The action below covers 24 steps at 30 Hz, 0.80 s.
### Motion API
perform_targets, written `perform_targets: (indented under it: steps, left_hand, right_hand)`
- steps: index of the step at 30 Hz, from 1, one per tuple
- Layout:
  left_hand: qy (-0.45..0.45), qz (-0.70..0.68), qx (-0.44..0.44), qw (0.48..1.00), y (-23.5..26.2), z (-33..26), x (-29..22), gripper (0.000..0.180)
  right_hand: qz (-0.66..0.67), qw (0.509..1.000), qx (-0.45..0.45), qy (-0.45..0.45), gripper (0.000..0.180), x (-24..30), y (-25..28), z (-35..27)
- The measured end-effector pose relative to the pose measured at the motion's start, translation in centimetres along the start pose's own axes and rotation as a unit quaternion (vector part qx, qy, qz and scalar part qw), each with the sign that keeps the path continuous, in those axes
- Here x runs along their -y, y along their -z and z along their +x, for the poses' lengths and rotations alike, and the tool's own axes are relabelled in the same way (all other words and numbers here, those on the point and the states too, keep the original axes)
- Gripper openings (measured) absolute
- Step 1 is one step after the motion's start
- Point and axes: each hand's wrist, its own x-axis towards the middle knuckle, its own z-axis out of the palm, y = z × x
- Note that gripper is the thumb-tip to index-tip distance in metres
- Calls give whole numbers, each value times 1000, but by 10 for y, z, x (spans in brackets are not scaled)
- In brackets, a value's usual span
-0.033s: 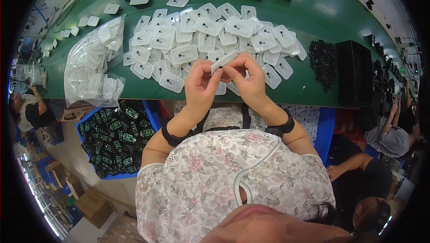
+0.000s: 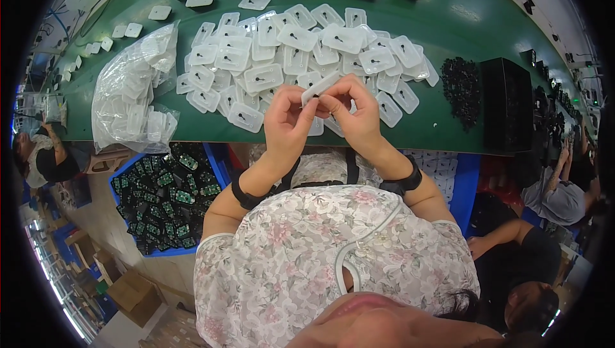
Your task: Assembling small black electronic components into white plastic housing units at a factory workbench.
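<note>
Between my hands, over the near edge of the pile, I hold a white plastic cover [image 2: 320,87] tilted up. My left hand [image 2: 288,117] grips its left side with thumb and fingers. My right hand [image 2: 355,114] pinches it from the right, the thumb near a small black part [image 2: 314,97] at the cover's lower edge. Beyond them spreads a heap of similar translucent white covers [image 2: 262,77], many with a small black piece in the middle. My fingertips hide much of the held cover.
A clear plastic bag [image 2: 131,95] of white covers lies left on the green table [image 2: 211,131]. Small black parts [image 2: 461,88] and a black box [image 2: 507,101] are at right. Below left, a blue bin [image 2: 214,163] holds green circuit boards [image 2: 186,162]. Co-workers sit on both sides.
</note>
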Motion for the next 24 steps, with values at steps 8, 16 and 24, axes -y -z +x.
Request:
perform_targets:
  steps: [8,16,24]
  left_hand:
    - [-79,114,-13,990,-2,0,-3,5]
    - [-30,45,-2,999,3,-3,-2,5]
    - [66,-41,29,997,10,-4,-11,2]
  right_hand:
    - [-7,1000,25,9,5,0,4,1]
    - [40,996,18,-74,17,1,2,-3]
    - [-28,997,61,-31,23,4,13,7]
